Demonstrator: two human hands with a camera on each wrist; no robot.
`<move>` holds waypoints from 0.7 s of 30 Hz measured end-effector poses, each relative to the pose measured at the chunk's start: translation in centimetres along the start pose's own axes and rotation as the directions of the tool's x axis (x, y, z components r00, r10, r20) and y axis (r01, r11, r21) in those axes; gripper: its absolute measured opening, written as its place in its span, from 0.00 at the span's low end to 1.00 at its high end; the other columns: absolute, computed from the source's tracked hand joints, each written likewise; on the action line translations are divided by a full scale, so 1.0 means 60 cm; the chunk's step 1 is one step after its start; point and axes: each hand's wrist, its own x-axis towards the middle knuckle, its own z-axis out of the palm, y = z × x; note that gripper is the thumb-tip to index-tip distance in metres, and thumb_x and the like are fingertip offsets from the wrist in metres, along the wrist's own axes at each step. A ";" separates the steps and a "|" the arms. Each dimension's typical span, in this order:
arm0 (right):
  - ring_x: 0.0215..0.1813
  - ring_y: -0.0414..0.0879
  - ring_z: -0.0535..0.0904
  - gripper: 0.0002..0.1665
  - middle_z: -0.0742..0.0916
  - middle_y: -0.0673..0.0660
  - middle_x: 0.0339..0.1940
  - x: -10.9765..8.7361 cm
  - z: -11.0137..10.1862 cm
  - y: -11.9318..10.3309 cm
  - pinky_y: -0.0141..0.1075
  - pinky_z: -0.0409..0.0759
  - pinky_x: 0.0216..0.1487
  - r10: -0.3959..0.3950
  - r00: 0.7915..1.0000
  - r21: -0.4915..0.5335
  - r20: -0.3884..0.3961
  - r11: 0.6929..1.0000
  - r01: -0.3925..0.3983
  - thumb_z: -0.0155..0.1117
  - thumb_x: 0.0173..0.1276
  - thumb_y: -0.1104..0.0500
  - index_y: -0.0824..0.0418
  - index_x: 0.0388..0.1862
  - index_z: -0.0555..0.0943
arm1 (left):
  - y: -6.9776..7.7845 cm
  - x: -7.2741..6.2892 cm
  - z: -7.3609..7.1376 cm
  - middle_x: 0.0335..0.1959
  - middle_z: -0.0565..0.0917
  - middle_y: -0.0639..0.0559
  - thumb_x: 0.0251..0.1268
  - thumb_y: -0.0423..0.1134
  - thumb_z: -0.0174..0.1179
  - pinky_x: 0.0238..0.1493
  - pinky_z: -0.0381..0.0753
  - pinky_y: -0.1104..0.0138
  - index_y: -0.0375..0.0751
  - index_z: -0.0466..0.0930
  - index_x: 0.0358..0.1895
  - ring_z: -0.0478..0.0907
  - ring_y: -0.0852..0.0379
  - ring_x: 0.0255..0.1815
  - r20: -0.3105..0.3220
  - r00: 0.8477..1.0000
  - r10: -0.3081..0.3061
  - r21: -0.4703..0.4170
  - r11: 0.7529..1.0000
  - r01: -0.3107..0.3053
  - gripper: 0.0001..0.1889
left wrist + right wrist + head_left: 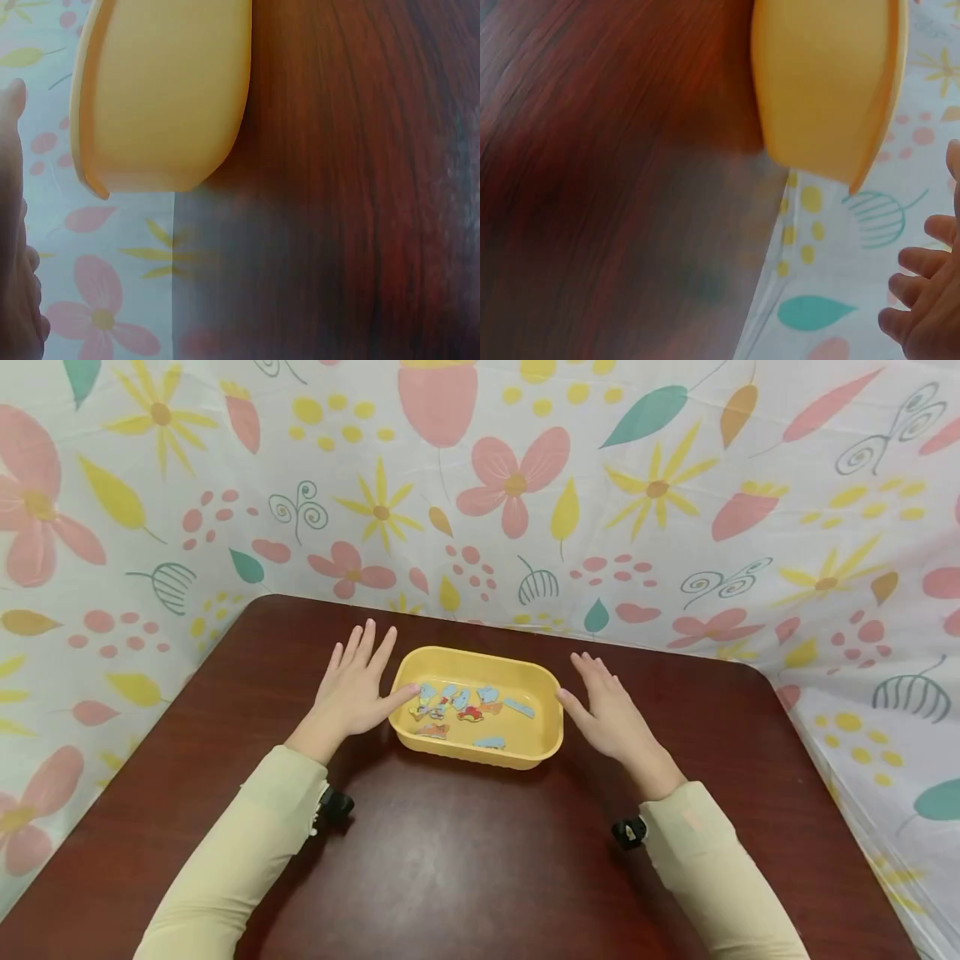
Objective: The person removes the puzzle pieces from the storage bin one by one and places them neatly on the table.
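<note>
A yellow plastic basket-like tray stands on the table, its outer wall showing in the left wrist view and right wrist view. Inside lie several small flat printed pieces, among them a red one and a light blue strip. My left hand is at the tray's left end, fingers straight, its thumb tip over or beside the rim. At the right end is my right hand, fingers extended and thumb near the rim; I cannot tell whether it touches. Neither hand holds anything.
The dark reddish-brown wooden table spreads around the tray. Behind it hangs a white cloth printed with flowers and leaves, which also runs along the sides. A small black device sits at the left wrist and another at the right wrist.
</note>
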 end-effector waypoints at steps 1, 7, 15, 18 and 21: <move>0.77 0.58 0.47 0.42 0.60 0.63 0.75 0.001 0.000 -0.004 0.58 0.49 0.73 0.000 1.000 0.024 0.004 1.000 0.000 0.48 0.71 0.39 0.59 0.75 0.54 | 0.001 0.001 0.000 0.77 0.30 0.49 0.57 0.78 0.36 0.75 0.34 0.47 0.60 0.28 0.75 0.27 0.49 0.78 0.003 1.000 -0.002 -0.011 1.000 0.002 0.49; 0.68 0.57 0.67 0.37 0.73 0.62 0.67 0.011 0.006 -0.030 0.55 0.68 0.65 -0.023 1.000 0.138 0.020 0.990 0.020 0.49 0.71 0.38 0.61 0.69 0.66 | 0.002 0.003 0.007 0.78 0.38 0.44 0.63 0.72 0.38 0.74 0.43 0.45 0.53 0.31 0.76 0.35 0.43 0.78 0.031 0.999 -0.018 -0.139 0.990 0.022 0.47; 0.54 0.54 0.80 0.29 0.83 0.61 0.55 0.034 0.024 -0.055 0.48 0.79 0.52 -0.036 0.991 0.259 0.127 0.966 0.002 0.54 0.71 0.45 0.63 0.62 0.74 | 0.000 0.002 0.027 0.76 0.50 0.41 0.69 0.64 0.41 0.72 0.53 0.44 0.46 0.40 0.77 0.48 0.41 0.76 0.054 0.998 -0.040 -0.389 0.920 0.058 0.41; 0.56 0.54 0.79 0.30 0.82 0.60 0.57 0.041 0.033 -0.065 0.48 0.78 0.54 -0.009 0.982 0.298 0.191 0.953 -0.049 0.53 0.71 0.44 0.63 0.62 0.73 | 0.002 0.003 0.036 0.74 0.57 0.39 0.72 0.58 0.41 0.69 0.60 0.46 0.45 0.44 0.76 0.56 0.41 0.73 0.043 0.996 -0.072 -0.501 0.861 0.084 0.36; 0.56 0.54 0.78 0.28 0.81 0.60 0.58 0.047 0.041 -0.074 0.47 0.77 0.56 0.006 0.970 0.323 0.245 0.942 -0.087 0.54 0.71 0.46 0.64 0.61 0.74 | 0.007 0.004 0.045 0.71 0.64 0.39 0.75 0.52 0.40 0.67 0.65 0.49 0.43 0.49 0.75 0.63 0.42 0.70 0.025 0.992 -0.121 -0.601 0.792 0.112 0.31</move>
